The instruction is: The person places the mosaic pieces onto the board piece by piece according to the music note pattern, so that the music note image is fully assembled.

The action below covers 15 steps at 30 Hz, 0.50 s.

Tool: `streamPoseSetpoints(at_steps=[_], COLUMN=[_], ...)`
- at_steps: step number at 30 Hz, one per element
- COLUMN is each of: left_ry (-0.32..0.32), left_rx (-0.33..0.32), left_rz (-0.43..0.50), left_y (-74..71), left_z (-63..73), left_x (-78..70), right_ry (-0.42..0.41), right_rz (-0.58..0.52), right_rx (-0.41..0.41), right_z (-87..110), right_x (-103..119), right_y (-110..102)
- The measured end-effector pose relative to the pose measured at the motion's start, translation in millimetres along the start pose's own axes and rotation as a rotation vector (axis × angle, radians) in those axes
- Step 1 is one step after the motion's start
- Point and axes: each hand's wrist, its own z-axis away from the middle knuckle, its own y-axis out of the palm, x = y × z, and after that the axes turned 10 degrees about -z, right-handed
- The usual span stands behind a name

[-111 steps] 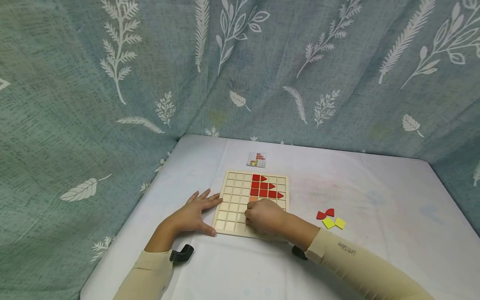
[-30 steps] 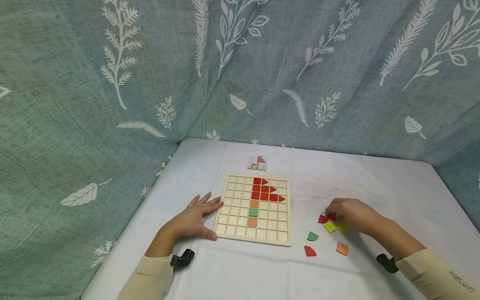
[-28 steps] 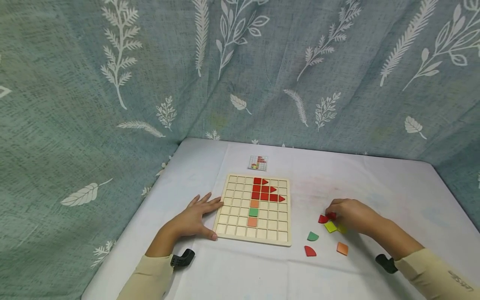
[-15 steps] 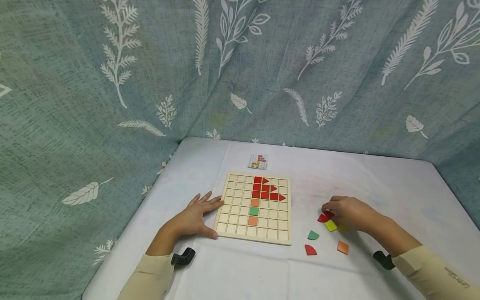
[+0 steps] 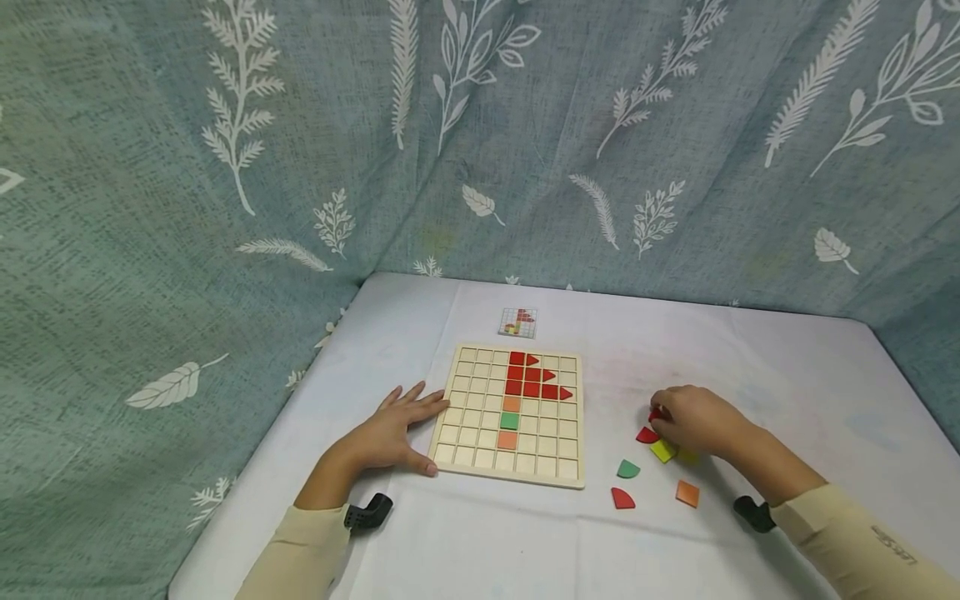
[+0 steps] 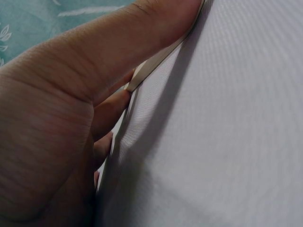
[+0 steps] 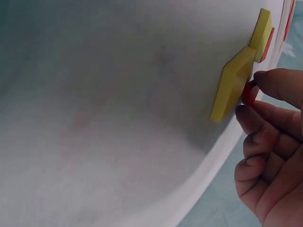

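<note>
My right hand [image 5: 705,423] pinches a red tile [image 7: 249,93] between thumb and fingers, right of the board; its full outline is hidden. Beside it lie a red quarter-circle tile [image 5: 647,436] and a yellow square tile [image 5: 663,451], with a second yellow tile [image 5: 688,456] partly under the hand. My left hand [image 5: 386,437] lies with fingers spread, its thumb and fingertips touching the left edge of the wooden grid board [image 5: 555,454]. On the board, red square and triangle tiles [image 5: 532,389] form three rows above a column of orange, green [image 5: 510,421] and orange squares.
Nearer the front lie a green quarter-circle tile [image 5: 628,469], a red quarter-circle tile [image 5: 622,498] and an orange square tile [image 5: 687,493]. Behind the board lies a small pattern card [image 5: 517,322]. Patterned cloth [image 5: 562,167] hangs behind the white table [image 5: 772,375].
My right hand has moved from the board to the loose tiles on the right, uncovering the column's lower squares. It has drawn one red tile slightly away from the other. My left hand stays put.
</note>
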Motion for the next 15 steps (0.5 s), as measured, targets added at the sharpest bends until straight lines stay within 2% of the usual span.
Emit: streamPoseSetpoints(at_steps=[4, 10, 15], left_ry=[-0.005, -0.023, -0.013], left_rx=[-0.001, 0.001, -0.006], left_rz=[0.003, 0.002, 0.008], left_y=[0.8, 0.7, 1.1], left_z=[-0.1, -1.7, -1.3], left_x=[0.6, 0.6, -0.3], right_ry=[-0.006, -0.001, -0.045], right_rz=[-0.007, -0.015, -0.023], right_rx=[-0.021, -0.032, -0.04], right_z=[-1.8, -10.0, -19.2], right_x=[8.9, 35.7, 50.8], right_y=[0.6, 6.0, 17.1])
